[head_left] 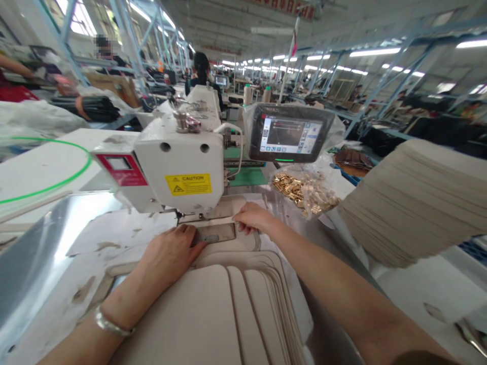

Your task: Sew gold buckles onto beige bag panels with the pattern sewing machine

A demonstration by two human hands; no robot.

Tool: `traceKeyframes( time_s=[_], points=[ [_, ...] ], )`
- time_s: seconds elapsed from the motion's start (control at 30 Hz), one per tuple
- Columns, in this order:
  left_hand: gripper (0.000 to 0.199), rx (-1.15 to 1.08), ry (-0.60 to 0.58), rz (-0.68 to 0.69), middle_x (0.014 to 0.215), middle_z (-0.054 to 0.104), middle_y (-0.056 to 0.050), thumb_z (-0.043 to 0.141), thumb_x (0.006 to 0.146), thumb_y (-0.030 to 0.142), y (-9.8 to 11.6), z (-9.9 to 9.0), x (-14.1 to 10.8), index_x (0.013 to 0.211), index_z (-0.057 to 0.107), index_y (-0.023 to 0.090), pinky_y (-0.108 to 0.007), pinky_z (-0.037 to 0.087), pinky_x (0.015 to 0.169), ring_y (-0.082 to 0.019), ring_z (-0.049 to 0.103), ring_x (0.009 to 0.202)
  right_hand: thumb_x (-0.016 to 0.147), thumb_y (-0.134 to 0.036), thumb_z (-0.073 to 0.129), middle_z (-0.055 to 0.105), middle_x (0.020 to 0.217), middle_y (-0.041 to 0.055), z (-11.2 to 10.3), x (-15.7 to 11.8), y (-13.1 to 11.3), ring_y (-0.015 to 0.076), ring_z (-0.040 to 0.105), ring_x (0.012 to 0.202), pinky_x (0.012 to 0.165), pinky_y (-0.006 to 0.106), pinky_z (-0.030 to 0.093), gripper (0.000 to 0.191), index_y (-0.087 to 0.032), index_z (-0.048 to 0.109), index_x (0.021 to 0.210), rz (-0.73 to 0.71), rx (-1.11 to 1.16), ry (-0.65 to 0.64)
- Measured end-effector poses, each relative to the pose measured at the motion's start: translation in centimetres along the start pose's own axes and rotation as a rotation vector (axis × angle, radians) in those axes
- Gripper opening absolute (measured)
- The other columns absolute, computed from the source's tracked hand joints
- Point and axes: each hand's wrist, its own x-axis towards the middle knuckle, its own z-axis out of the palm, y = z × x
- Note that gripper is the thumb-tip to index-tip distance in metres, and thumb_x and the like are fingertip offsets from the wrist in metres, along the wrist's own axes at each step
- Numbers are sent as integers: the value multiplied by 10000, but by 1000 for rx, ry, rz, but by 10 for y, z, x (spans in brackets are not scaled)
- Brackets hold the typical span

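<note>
Under the head of a white sewing machine (182,157) lies a small rectangular frame (224,232) on a beige panel (249,242). My left hand (171,253) lies palm down at the frame's left end, fingers spread, thumb reaching along its lower side. At the frame's upper right, my right hand (250,218) pinches the end of a narrow light strip (216,221), which runs left below the needle area. A fanned stack of beige panels (201,314) with rounded corners lies in front, partly under my left forearm.
A lit control screen (291,134) stands behind on the right, above a plastic bag of gold metal pieces (300,191). A tall pile of beige panels (414,203) leans at the right. A green hose (85,162) loops at the left. Other people sit farther back.
</note>
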Motion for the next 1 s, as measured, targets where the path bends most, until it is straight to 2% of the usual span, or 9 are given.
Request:
traceKeyframes(
  time_s=[0.2, 0.4, 0.5, 0.7, 0.83, 1.0],
  points=[
    [455, 12, -28, -32, 974, 708, -121, 318, 944, 516, -20, -5, -3, 956, 636, 191, -385, 504, 695, -309, 696, 875, 823, -126, 571, 573, 431, -15, 18, -1, -20, 95, 521, 310, 297, 160, 339, 242, -137, 536, 583, 1, 34, -51],
    [501, 9, 10, -38, 1022, 692, -150, 293, 935, 542, -44, 0, -8, 975, 640, 182, -432, 517, 700, -347, 688, 897, 806, -113, 602, 562, 409, -28, 41, 7, -35, 92, 517, 310, 318, 148, 374, 209, -143, 534, 611, 7, 79, -109],
    [492, -21, 39, -42, 1051, 685, -155, 305, 932, 526, -51, 3, -8, 1031, 639, 179, -436, 523, 727, -346, 682, 922, 804, -110, 603, 560, 405, -30, 45, 14, -40, 96, 524, 317, 328, 150, 393, 207, -145, 531, 614, 12, 79, -109],
    [450, -91, 57, 0, 1048, 677, -160, 332, 932, 490, -40, 4, 1, 1009, 647, 176, -458, 527, 780, -344, 677, 941, 840, -121, 555, 570, 417, -22, 27, 20, -32, 96, 529, 319, 341, 152, 390, 207, -145, 528, 637, 31, 99, -135],
    [427, -163, 28, 40, 1162, 673, -157, 359, 931, 476, -34, 5, 5, 1102, 625, 189, -465, 527, 828, -334, 675, 993, 844, -121, 547, 573, 429, -20, 10, 15, -20, 97, 526, 318, 347, 161, 384, 199, -140, 533, 647, 35, 83, -106],
    [394, -239, -3, 109, 1165, 689, -108, 360, 932, 421, -31, 3, 4, 1096, 646, 206, -401, 500, 929, -261, 658, 1041, 855, -129, 556, 580, 446, -29, -7, 7, -7, 95, 524, 317, 352, 160, 368, 159, -149, 522, 701, 43, 107, -75]
  ],
)
